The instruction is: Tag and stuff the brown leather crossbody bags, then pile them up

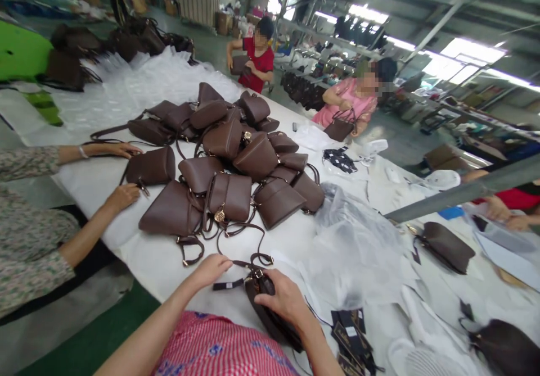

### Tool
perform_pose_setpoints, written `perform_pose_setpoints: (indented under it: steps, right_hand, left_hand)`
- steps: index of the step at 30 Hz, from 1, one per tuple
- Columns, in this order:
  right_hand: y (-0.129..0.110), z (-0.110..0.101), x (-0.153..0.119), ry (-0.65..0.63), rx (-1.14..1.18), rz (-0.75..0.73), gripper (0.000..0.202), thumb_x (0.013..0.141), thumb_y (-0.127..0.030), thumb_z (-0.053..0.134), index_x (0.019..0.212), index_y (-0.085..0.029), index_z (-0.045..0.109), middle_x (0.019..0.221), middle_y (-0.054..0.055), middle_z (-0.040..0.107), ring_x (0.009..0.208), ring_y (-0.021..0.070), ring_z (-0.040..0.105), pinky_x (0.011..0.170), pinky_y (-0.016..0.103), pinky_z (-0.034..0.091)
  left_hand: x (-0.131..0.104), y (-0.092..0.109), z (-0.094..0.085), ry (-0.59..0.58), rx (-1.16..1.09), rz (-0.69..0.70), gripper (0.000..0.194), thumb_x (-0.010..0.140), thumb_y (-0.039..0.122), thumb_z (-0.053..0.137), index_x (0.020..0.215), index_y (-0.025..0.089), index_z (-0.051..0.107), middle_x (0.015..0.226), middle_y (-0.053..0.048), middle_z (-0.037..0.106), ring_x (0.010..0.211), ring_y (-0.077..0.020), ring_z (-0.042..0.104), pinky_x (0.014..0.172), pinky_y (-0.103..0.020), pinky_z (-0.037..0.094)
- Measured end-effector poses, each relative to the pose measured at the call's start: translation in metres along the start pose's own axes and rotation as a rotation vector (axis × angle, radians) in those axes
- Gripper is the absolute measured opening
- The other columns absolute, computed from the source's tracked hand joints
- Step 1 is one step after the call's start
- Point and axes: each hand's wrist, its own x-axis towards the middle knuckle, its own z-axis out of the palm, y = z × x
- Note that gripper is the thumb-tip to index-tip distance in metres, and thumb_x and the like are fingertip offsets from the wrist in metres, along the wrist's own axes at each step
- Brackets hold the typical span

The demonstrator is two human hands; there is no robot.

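At the near edge of the desk (143,258), the right hand (284,297) grips a dark brown handbag (260,308), fingers curled; the left hand (211,269) seems to pinch its strap (242,263). Tugging could snag it among the piled handbags (230,196)' loops.

You can pass your left hand (212,269) leftward over the flat white tabletop (156,258); heaped dark-brown leather handbags (257,159) block you straight ahead.
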Motion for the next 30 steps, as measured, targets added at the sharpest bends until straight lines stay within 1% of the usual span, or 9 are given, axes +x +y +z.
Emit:
perform_pose_setpoints:
  steps: [3,6,10,14,16,18,22,25,30]
  right_hand:
    - [0.001,0.0,-0.014,0.024,0.054,-0.075,0.056,0.069,-0.034,0.071,0.121,-0.022,0.056,0.117,0.008,0.062,0.107,0.027,0.057,0.092,0.037,0.043]
    - [0.011,0.001,-0.031,0.098,0.138,-0.108,0.049,0.074,-0.033,0.068,0.12,-0.023,0.056,0.115,0.008,0.062,0.106,0.026,0.057,0.093,0.038,0.044]
    - [0.038,-0.001,-0.044,0.407,0.198,-0.047,0.034,0.086,-0.032,0.052,0.119,-0.023,0.056,0.116,0.009,0.062,0.108,0.025,0.057,0.095,0.04,0.045]
    - [0.051,-0.014,-0.033,0.668,0.105,-0.073,0.057,0.083,-0.021,0.049,0.139,-0.022,0.038,0.137,0.011,0.048,0.128,0.0251,0.042,0.107,0.045,0.036]
    - [0.044,-0.021,-0.02,0.635,0.081,-0.159,0.07,0.077,-0.016,0.053,0.143,-0.02,0.032,0.143,0.011,0.042,0.133,0.024,0.037,0.109,0.043,0.034]
    - [0.033,-0.027,-0.006,0.527,0.061,-0.201,0.067,0.071,-0.014,0.055,0.136,-0.02,0.042,0.136,0.011,0.05,0.126,0.0244,0.044,0.104,0.041,0.038]
    - [0.021,-0.05,0.008,0.362,0.058,-0.093,0.028,0.065,-0.009,0.054,0.087,-0.019,0.068,0.082,0.004,0.07,0.082,0.0203,0.062,0.077,0.03,0.047]
    - [0.028,-0.09,-0.002,0.389,0.107,-0.075,0.02,0.06,-0.007,0.052,0.072,-0.017,0.066,0.061,-0.002,0.062,0.062,0.0142,0.057,0.061,0.023,0.042]
    - [0.035,-0.181,-0.05,0.278,0.462,-0.162,0.016,0.068,-0.019,0.055,0.079,-0.019,0.066,0.051,-0.008,0.051,0.046,0.0089,0.044,0.045,0.018,0.036]
  left_hand:
    - [0.025,0.02,0.051,-0.062,-0.104,-0.066,0.033,0.076,0.046,0.054,0.076,0.014,0.062,0.059,-0.001,0.058,0.055,-0.0159,0.052,0.052,-0.023,0.035]
    - [0.044,0.043,0.077,-0.062,-0.142,-0.06,0.041,0.07,0.037,0.063,0.102,0.012,0.057,0.064,0.0,0.058,0.053,-0.0133,0.05,0.052,-0.022,0.035]
    - [0.042,0.077,0.074,-0.125,-0.128,0.076,0.049,0.064,0.017,0.065,0.111,0.016,0.054,0.078,-0.002,0.063,0.068,-0.0164,0.057,0.062,-0.024,0.04]
    - [0.016,0.108,0.061,-0.056,0.208,0.395,0.03,0.068,0.011,0.06,0.094,0.024,0.062,0.081,-0.004,0.064,0.089,-0.0244,0.058,0.079,-0.03,0.038]
    - [0.003,0.118,0.061,-0.005,0.307,0.488,0.034,0.069,0.009,0.058,0.098,0.026,0.062,0.081,-0.004,0.064,0.089,-0.0251,0.057,0.081,-0.031,0.037]
    - [-0.006,0.124,0.063,-0.038,0.245,0.537,0.041,0.069,0.01,0.058,0.107,0.026,0.06,0.08,-0.003,0.063,0.083,-0.023,0.057,0.079,-0.03,0.037]
    - [-0.007,0.125,0.061,-0.104,-0.032,0.492,0.039,0.068,0.019,0.06,0.107,0.02,0.058,0.068,0.003,0.052,0.067,-0.0164,0.05,0.065,-0.025,0.038]
    - [0.002,0.114,0.053,-0.038,-0.075,0.419,0.032,0.065,0.026,0.063,0.096,0.018,0.061,0.064,0.004,0.049,0.064,-0.015,0.048,0.061,-0.024,0.037]
    - [0.016,0.089,0.042,0.016,-0.013,0.345,0.024,0.064,0.04,0.063,0.071,0.017,0.062,0.058,0.003,0.047,0.059,-0.0153,0.047,0.056,-0.025,0.035]
